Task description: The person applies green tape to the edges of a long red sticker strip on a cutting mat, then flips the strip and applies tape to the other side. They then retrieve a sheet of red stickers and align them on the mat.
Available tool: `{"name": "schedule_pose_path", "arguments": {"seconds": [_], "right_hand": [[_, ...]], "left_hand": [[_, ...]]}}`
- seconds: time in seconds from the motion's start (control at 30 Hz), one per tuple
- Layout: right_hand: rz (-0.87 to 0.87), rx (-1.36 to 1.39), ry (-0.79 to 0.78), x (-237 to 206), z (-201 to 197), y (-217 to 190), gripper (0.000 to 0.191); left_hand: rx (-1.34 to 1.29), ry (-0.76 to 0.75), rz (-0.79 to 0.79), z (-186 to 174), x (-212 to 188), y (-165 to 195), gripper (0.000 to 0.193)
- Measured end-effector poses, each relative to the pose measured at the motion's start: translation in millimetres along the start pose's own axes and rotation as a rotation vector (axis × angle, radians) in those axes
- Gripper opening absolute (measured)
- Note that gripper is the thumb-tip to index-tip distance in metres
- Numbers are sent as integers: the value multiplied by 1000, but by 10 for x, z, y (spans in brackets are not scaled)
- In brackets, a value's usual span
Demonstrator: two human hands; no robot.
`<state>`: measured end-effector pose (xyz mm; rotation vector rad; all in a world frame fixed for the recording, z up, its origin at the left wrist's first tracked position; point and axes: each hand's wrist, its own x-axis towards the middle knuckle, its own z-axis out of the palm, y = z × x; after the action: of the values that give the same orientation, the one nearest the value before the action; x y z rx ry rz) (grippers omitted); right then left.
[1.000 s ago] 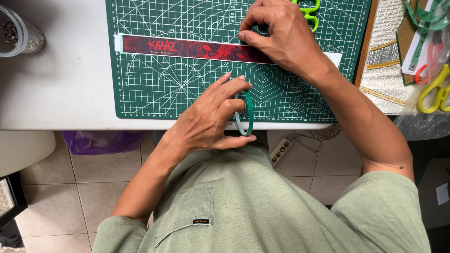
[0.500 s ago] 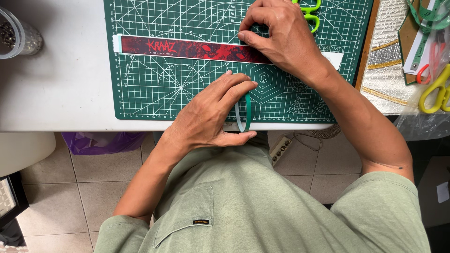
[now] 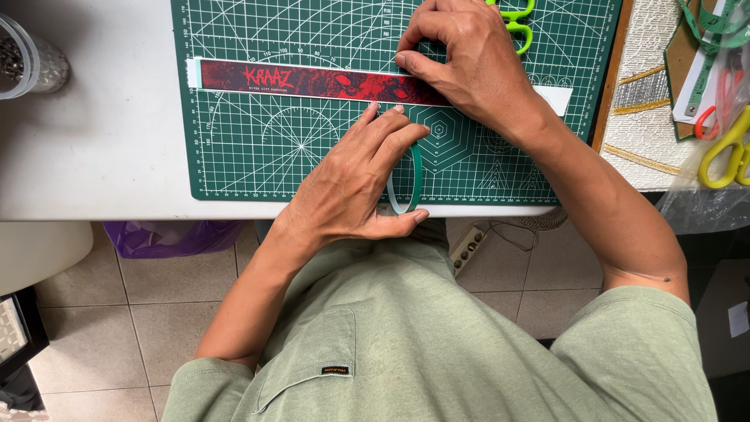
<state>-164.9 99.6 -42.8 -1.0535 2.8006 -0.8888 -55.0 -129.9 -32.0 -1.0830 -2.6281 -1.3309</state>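
Fingers, left hand [image 3: 351, 187]: curled round a thin green tape ring [image 3: 408, 184], thumb under its near rim, fingertips [image 3: 391, 125] reaching to the strip's near edge. Closed on the ring, I judge.

Fingers, right hand [image 3: 469, 66]: pressed flat on the red strip [image 3: 312, 80], pinning its right part; nothing gripped, only pushed down.

Strip: long, dark red, printed, with white ends; lies level across the upper half of the green mat [image 3: 258, 156], left end near the mat's left edge, right end under the right hand.

Ring: stands on edge at the mat's near border, just below the strip.

Handling note, as I see it: keep the right hand's pressure even so the strip stays square to the grid; hold the ring upright and close to the strip's edge.

Surface [image 3: 101, 156]: white, mat covering its middle. Clear jar [image 3: 31, 59] at far left. Green-handled scissors [image 3: 512, 19] at the top, partly behind the right hand. Yellow-handled scissors [image 3: 723, 148] and woven cloth [image 3: 648, 117] at right.

Room: tiled floor [image 3: 141, 297], purple bag [image 3: 168, 234] and power strip [image 3: 469, 248] under the surface.
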Motion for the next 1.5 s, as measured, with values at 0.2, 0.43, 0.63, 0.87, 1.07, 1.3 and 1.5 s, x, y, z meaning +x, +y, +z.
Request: {"name": "schedule_pose_path", "arguments": {"seconds": [0.2,0.43,0.63,0.87,1.07,1.3,1.5], "right_hand": [[-28,-14,24,-6,39,26,16],[-28,-51,44,-21,49,9,16],[-40,-93,44,-34,49,-11,16],[-68,-124,57,-50,70,4,16],[-80,-130,58,-57,96,39,16],[-87,-137,64,-64,105,48,16],[-90,-147,69,-59,98,32,16]], "left_hand": [[-22,-9,-16,43,-6,-19,84],[-40,7,-16,52,-19,-23,83],[-47,8,-21,48,-25,-19,82],[-56,10,-21,49,-30,-7,82],[-48,13,-12,51,-32,-20,83],[-52,11,-8,54,-35,-22,83],[-54,13,-5,55,-32,-28,82]]}}
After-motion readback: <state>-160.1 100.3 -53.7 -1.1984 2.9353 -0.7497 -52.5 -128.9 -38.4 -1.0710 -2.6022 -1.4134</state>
